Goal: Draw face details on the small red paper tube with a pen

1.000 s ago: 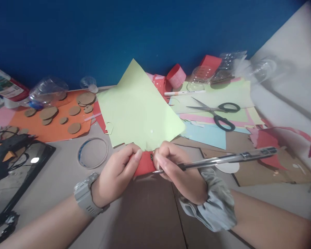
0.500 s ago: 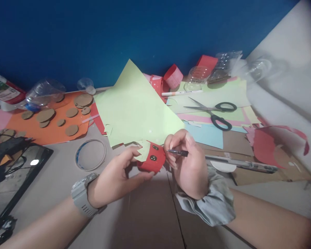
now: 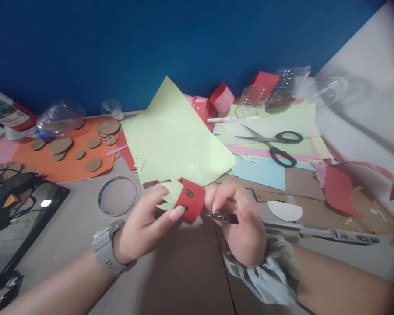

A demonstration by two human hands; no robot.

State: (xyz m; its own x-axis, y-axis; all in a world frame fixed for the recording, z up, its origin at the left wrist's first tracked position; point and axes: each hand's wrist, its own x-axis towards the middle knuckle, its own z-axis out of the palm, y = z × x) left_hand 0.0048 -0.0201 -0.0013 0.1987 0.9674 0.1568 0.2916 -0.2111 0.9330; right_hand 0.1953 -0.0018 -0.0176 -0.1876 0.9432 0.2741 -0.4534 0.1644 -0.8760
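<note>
My left hand (image 3: 147, 218), with a grey watch on its wrist, pinches a small red paper roll (image 3: 193, 199). A jagged light green paper piece (image 3: 173, 194) is on the roll's left end, and two black drawn eyes show on the red. Close to the roll's right side is my right hand (image 3: 238, 214), its fingers closed round a black-tipped pen (image 3: 225, 218). The pen's tip points left, a little apart from the red paper. Behind both hands lies a large light green sheet (image 3: 177, 135).
Black-handled scissors (image 3: 272, 140) lie on coloured sheets at the right. A tape roll (image 3: 117, 196) is left of my left hand. Cardboard discs (image 3: 93, 164) rest on orange paper (image 3: 82, 148). A dark tray (image 3: 29, 227) stands at the left edge.
The red roll has turned in my left hand, with the eyes now further left and my thumb near the lower one. My right hand and the pen have moved slightly down, away from the roll.
</note>
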